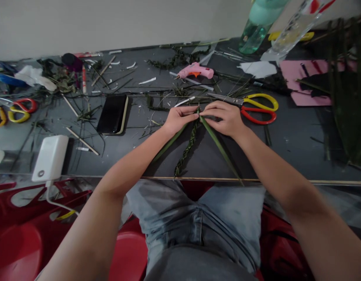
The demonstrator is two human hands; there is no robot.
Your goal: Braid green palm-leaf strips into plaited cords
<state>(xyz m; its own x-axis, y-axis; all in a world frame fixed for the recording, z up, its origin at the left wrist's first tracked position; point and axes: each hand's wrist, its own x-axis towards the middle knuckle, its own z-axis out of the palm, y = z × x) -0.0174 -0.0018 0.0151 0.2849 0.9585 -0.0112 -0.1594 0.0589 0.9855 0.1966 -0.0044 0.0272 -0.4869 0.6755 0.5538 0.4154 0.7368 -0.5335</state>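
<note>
A dark green braid of leaf strips (189,146) hangs toward me over the grey table, its upper end pinched between my two hands. My left hand (182,119) is closed on the braid's top, thumb and fingers meeting there. From under it a green leaf strip (170,146) slants down to the left. My right hand (223,117) is closed at the same spot, with a second leaf strip (218,144) running from its fingertips down to the right. The fingers partly cover the join. Scissors with yellow and red handles (258,108) lie just beyond my right hand.
A black phone (112,114) and a white power bank (50,158) lie to the left. A pink glue gun (194,71) rests behind my hands. Bottles (258,25) stand at the back right, near pink paper (306,82). Leaf scraps and sticks litter the table (297,148).
</note>
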